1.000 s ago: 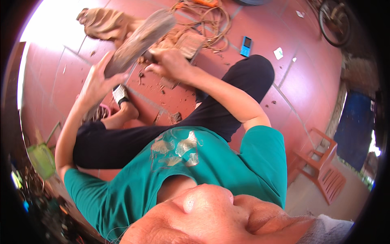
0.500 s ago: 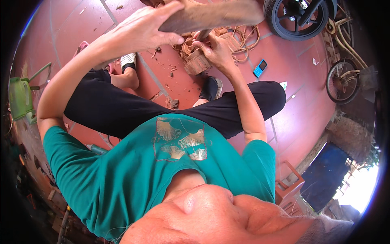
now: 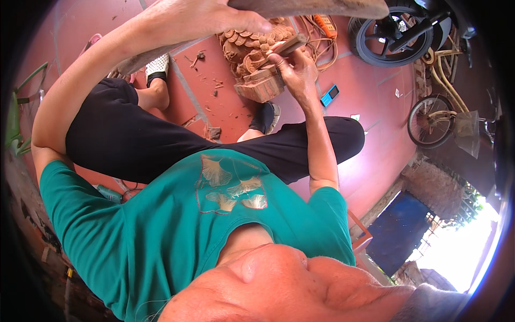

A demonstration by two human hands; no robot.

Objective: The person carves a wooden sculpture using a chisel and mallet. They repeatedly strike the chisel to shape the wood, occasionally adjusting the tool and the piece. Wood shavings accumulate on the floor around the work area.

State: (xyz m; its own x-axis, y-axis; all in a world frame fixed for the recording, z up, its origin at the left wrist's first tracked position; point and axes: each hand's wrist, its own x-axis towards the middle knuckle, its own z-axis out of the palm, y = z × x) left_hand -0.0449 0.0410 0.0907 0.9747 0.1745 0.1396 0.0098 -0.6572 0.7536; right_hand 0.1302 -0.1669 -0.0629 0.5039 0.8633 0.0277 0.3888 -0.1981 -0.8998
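Wood carving (image 3: 249,53) on red tile floor (image 3: 378,88) at 12 o'clock, just beyond the right foot (image 3: 261,119); right hand (image 3: 298,71) at carving's 3 o'clock side, clamped on a wooden-handled tool (image 3: 293,45); left hand (image 3: 214,20) toward 12 o'clock, gripping a wooden club (image 3: 322,6); blue phone (image 3: 330,95) between 1 and 2 o'clock.

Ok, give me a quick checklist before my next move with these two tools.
1. Left hand holding the wooden club: ok.
2. Right hand around the wooden-handled tool: ok.
3. Tool's tip on the carved wood: cannot tell, contact unclear.
4. Loose chips off the floor: not ok, several lie scattered.
5. Phone apart from the carved wood: ok, lying to its right.
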